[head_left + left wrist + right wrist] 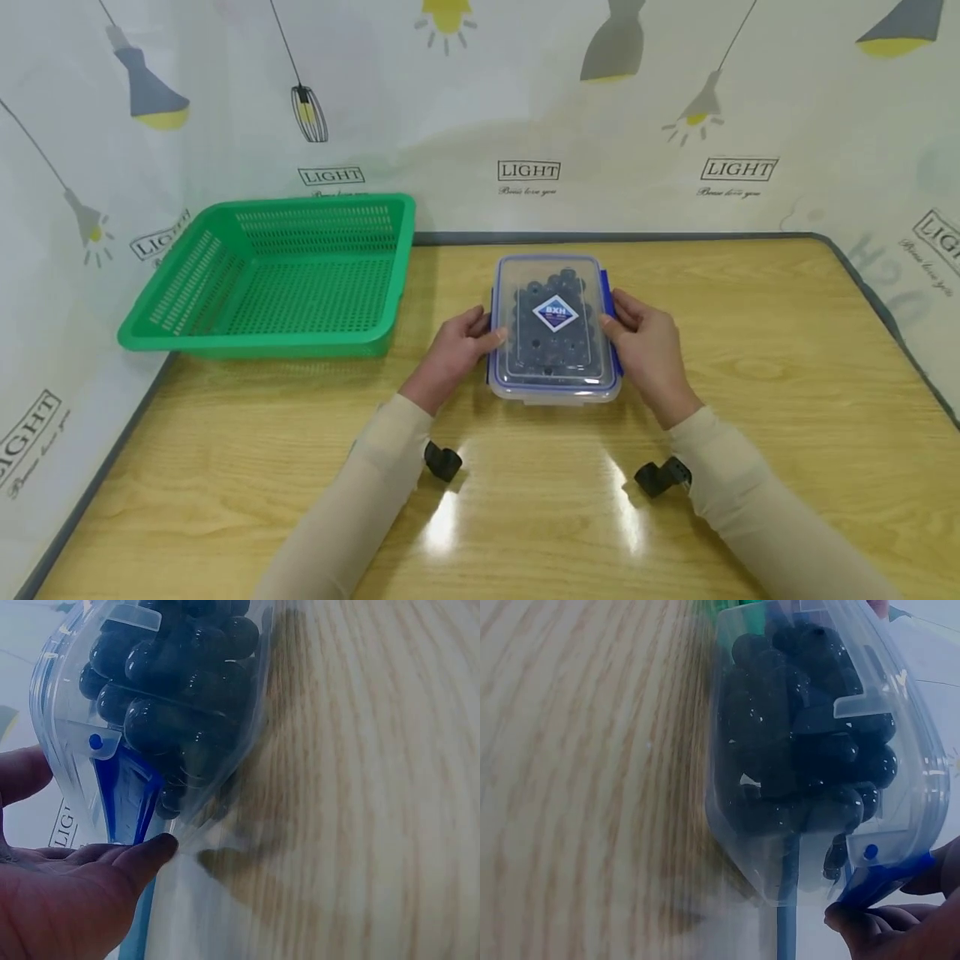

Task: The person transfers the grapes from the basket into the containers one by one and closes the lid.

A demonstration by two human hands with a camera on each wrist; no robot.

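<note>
A clear plastic food container with a transparent lid and a blue seal stands mid-table, close over the wood. Dark, glossy, grape-like round fruits fill much of it, and a diamond label sits on the lid. My left hand grips the container's left side, thumb on the lid's edge and fingers by a blue side latch. On the opposite side, my right hand holds it the same way, its fingers at another blue latch. Part of each hand's fingers is hidden behind the container.
A green slotted plastic basket stands at the back left of the wooden table. Behind the table's dark back edge rises a white wall covering printed with lamps. Both wrists carry small black cameras.
</note>
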